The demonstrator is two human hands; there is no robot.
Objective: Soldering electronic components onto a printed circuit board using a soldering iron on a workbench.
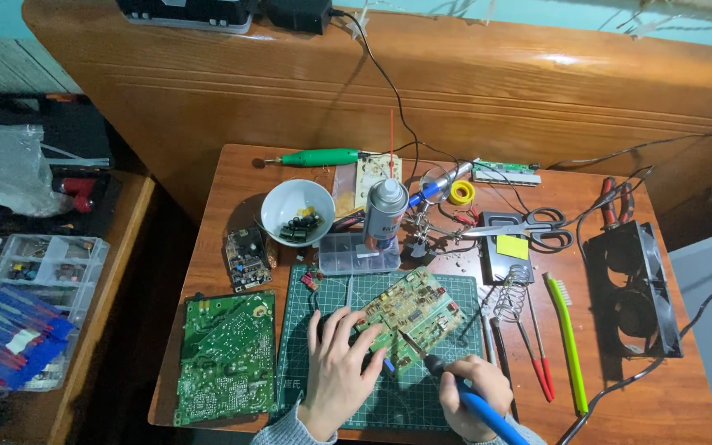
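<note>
From the head camera, you look down on a small wooden desk (pixel 620 395) with a green cutting mat (pixel 331 313) near its front edge; take that mat as the landmark. A tan circuit board (pixel 412 311) lies tilted on the mat, toward its right half. Your left hand (pixel 338 363) rests flat on the mat at the board's lower left corner, fingers (pixel 348 325) spread and released, the tips touching the board's edge and pinning it rather than closing round it. Your right hand (pixel 473 395) sits at the mat's lower right corner, fingers clenched around the blue handle of a soldering iron (pixel 455 391); its tip reaches up and left onto the board's lower edge.

Just left of the mat lies a larger green circuit board (pixel 226 356), solder side up. Behind the mat's left corner is a small dark circuit board (pixel 247 257), and behind that a white bowl (pixel 297 210) with small dark parts in it. Behind the mat's middle stands a spray can (pixel 384 213) by a clear plastic box (pixel 348 255). Right of the mat you have a coiled iron stand (pixel 514 290), a yellow-green brush (pixel 568 342) and, farther right, a black fan (pixel 632 288). Scissors (pixel 537 227) lie behind the stand.
</note>
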